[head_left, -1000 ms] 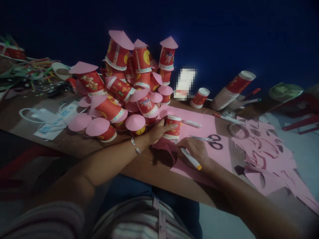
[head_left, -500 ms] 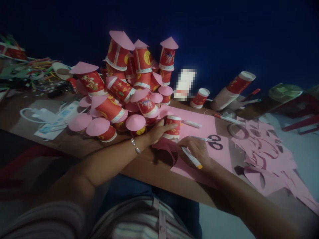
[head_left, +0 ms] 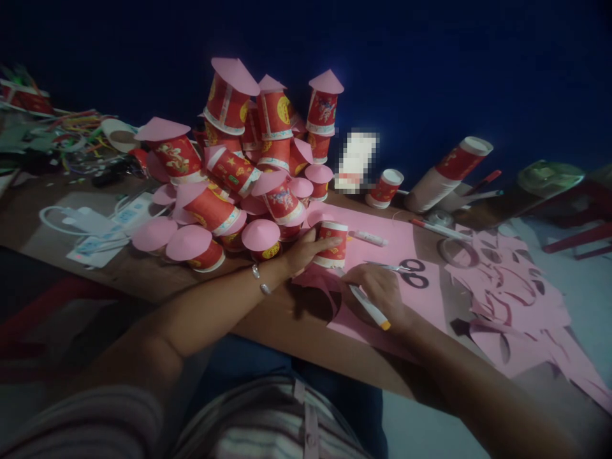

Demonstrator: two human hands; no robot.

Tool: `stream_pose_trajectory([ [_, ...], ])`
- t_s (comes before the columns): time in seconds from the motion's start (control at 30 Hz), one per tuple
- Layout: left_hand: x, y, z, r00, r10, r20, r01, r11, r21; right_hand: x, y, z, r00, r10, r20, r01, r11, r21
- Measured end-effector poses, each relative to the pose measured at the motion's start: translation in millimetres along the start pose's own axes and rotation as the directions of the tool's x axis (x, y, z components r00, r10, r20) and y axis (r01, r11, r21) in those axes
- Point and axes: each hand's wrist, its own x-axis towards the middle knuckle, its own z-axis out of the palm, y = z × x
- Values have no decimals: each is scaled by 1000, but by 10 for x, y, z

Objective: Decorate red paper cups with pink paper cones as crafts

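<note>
A heap of cone-topped red cups (head_left: 210, 207) blocks passage left of and behind the left hand (head_left: 305, 251). Right of the held cup (head_left: 331, 245), a marker (head_left: 369, 238) and scissors (head_left: 405, 269) lie low, passable from above. Toward the body, bare tabletop (head_left: 277, 322) leaves room.

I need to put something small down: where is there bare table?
The table is bare between the power strip and left forearm, and along the near edge below the pink sheet. It is crowded at the capped cups, under the pink scraps, and around the left hand and right hand, beside the scissors.
</note>
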Motion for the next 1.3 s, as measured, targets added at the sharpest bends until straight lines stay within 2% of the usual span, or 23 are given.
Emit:
stream_pose_trajectory([
  [0.73,-8,0,15,1000,-2,-9,3,998,61,-46,30,64,999,-20,25,20,1000,-17],
  [0.97,-25,9,17,1000,-4,-18,5,999,48,-23,-14,27,998,-56,26,55,998,19],
  [1.3,-4,23,2,1000,-8,-16,8,999,-45,-2,-33,39,997,-71,-14,70,997,-22],
])
